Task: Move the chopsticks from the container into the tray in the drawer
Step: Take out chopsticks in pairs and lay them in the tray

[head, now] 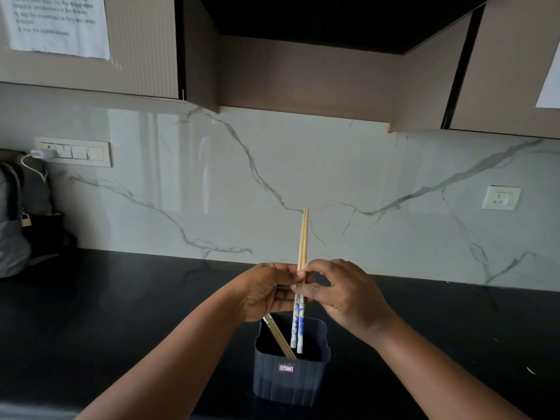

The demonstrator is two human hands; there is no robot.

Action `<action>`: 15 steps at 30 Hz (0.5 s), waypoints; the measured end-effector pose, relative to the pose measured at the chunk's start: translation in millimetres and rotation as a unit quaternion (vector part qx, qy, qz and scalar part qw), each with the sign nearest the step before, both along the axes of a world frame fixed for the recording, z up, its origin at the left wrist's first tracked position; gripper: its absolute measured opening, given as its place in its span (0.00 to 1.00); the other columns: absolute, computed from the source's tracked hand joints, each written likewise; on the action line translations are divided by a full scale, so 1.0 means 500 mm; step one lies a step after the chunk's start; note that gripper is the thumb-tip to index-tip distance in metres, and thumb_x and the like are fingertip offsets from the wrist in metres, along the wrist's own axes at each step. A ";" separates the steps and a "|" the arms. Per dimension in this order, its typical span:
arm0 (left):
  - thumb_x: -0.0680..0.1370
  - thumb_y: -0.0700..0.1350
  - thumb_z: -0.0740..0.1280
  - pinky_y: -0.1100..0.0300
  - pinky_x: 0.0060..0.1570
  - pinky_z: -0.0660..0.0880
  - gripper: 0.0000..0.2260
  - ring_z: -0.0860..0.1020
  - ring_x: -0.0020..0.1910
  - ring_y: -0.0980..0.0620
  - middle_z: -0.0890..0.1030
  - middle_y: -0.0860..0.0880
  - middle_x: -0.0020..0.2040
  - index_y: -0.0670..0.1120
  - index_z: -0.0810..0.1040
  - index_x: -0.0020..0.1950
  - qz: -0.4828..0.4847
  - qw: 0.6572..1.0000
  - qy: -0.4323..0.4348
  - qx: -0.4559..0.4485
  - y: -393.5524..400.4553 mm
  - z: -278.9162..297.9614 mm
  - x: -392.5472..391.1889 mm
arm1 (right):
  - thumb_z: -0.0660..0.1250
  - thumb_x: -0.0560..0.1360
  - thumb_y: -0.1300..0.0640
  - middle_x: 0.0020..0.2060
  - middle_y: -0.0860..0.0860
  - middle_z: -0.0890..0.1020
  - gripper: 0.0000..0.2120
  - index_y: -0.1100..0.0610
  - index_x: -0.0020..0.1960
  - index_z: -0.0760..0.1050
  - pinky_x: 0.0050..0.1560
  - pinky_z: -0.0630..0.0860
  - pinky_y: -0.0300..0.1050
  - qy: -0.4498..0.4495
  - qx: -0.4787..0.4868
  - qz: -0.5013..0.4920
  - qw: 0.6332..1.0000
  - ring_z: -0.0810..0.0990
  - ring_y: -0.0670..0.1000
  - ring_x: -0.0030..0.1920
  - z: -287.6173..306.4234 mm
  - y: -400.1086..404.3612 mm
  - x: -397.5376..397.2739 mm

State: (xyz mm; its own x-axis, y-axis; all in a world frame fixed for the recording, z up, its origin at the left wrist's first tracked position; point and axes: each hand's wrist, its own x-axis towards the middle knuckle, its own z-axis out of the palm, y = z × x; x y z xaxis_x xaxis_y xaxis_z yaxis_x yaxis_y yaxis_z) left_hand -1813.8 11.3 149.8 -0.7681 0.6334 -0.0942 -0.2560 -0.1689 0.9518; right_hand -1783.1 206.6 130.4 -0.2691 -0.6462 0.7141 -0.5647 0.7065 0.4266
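Note:
A dark square container (289,380) stands on the black counter near the front edge. A pair of wooden chopsticks with blue-and-white patterned ends (302,237) is held upright above it, the patterned ends hanging just inside the container's opening. My left hand (266,294) and my right hand (342,294) both pinch this pair at its middle. More plain wooden chopsticks (278,336) lean inside the container on its left side. The drawer and its tray are out of view.
The black counter (454,328) runs wide to both sides, backed by a marble wall. A grey backpack with a padlock (18,219) sits at the far left under a switch panel with a plugged charger (42,153). Wall cabinets hang overhead.

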 end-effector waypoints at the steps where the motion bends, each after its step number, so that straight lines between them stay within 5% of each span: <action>1: 0.78 0.39 0.66 0.58 0.39 0.81 0.08 0.83 0.40 0.49 0.84 0.43 0.43 0.38 0.80 0.54 0.015 1.000 -0.004 0.009 0.000 -0.003 -0.002 | 0.70 0.71 0.64 0.55 0.49 0.74 0.17 0.50 0.57 0.80 0.40 0.78 0.40 -0.031 -0.041 -0.007 0.999 0.78 0.48 0.41 -0.006 -0.004 -0.001; 3: 0.77 0.38 0.66 0.58 0.38 0.81 0.09 0.84 0.41 0.48 0.84 0.43 0.44 0.37 0.80 0.55 0.047 0.999 -0.002 0.011 0.000 -0.009 -0.006 | 0.71 0.72 0.65 0.55 0.49 0.76 0.19 0.49 0.59 0.78 0.36 0.80 0.40 -0.159 -0.223 -0.020 0.962 0.79 0.45 0.36 -0.010 -0.019 0.001; 4: 0.77 0.38 0.67 0.57 0.38 0.81 0.09 0.84 0.41 0.48 0.85 0.43 0.45 0.38 0.80 0.56 0.061 0.998 0.003 0.003 0.000 -0.012 -0.008 | 0.71 0.73 0.64 0.54 0.49 0.77 0.17 0.48 0.58 0.78 0.37 0.81 0.41 -0.254 -0.354 -0.011 0.900 0.78 0.45 0.35 -0.006 -0.030 0.005; 6: 0.76 0.38 0.68 0.58 0.38 0.80 0.09 0.84 0.42 0.48 0.85 0.44 0.46 0.39 0.80 0.56 0.073 0.997 0.020 -0.029 0.002 -0.018 -0.007 | 0.71 0.74 0.61 0.51 0.52 0.81 0.11 0.49 0.54 0.79 0.40 0.82 0.42 -0.428 -0.577 0.008 0.696 0.81 0.49 0.39 0.009 -0.042 0.006; 8: 0.76 0.38 0.69 0.59 0.37 0.79 0.09 0.84 0.41 0.49 0.85 0.44 0.46 0.38 0.80 0.55 0.073 0.994 0.043 -0.065 0.006 -0.023 -0.003 | 0.72 0.73 0.58 0.49 0.55 0.84 0.08 0.54 0.53 0.81 0.44 0.82 0.46 -0.514 -0.649 0.011 0.561 0.83 0.54 0.45 0.015 -0.035 -0.014; 11: 0.76 0.37 0.69 0.60 0.36 0.79 0.09 0.84 0.39 0.50 0.85 0.43 0.46 0.37 0.81 0.54 0.066 0.990 0.070 -0.106 0.012 -0.034 0.002 | 0.74 0.71 0.58 0.47 0.58 0.86 0.10 0.60 0.51 0.82 0.52 0.81 0.51 -0.571 -0.648 0.046 0.503 0.84 0.58 0.47 0.016 -0.033 -0.028; 15: 0.77 0.38 0.68 0.58 0.40 0.81 0.07 0.84 0.40 0.50 0.85 0.45 0.43 0.37 0.81 0.53 0.062 0.981 0.095 -0.156 0.010 -0.056 0.003 | 0.73 0.72 0.61 0.44 0.60 0.86 0.10 0.65 0.51 0.81 0.45 0.82 0.47 -0.584 -0.631 0.053 0.508 0.85 0.56 0.43 0.004 -0.050 -0.028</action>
